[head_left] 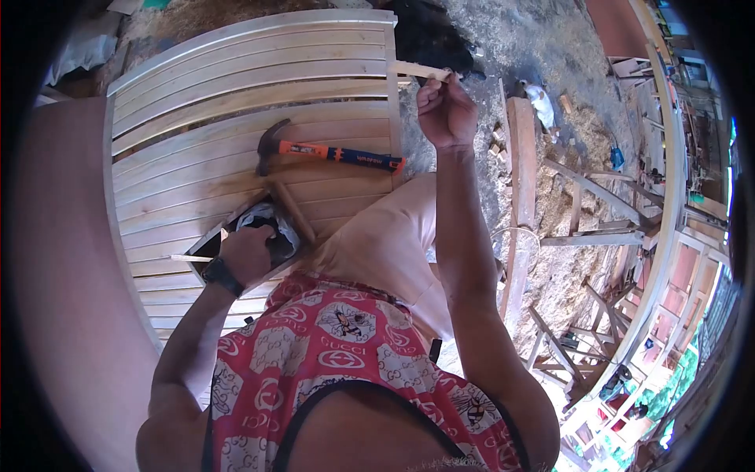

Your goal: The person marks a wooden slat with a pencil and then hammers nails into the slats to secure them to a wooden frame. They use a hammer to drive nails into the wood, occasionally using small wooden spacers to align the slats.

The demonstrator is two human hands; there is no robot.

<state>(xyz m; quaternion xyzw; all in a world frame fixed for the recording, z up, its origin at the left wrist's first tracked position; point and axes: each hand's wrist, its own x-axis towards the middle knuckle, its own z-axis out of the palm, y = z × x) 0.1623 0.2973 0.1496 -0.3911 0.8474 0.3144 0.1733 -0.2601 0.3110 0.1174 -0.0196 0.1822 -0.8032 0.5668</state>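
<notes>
My right hand [447, 114] is closed, pinching the end of a thin wooden strip [415, 69] that sticks out past the edge of a slatted wooden panel [259, 169]. My left hand [247, 253], with a dark watch at the wrist, reaches into a wooden box [294, 212]. Its fingertips are hidden in a plastic bag [288, 233] with dark contents I cannot make out. A claw hammer [330, 152] with an orange and blue handle lies on the slats, above the box. A short pale stick [191, 258] pokes out beside my left wrist.
My bent leg [385, 224] rests against the panel's right side. A long plank [522, 165] stands to the right, with wooden trestles [602, 236] beyond it. A white animal [541, 105] is on the shaving-strewn ground. A large brown surface [67, 259] borders the left.
</notes>
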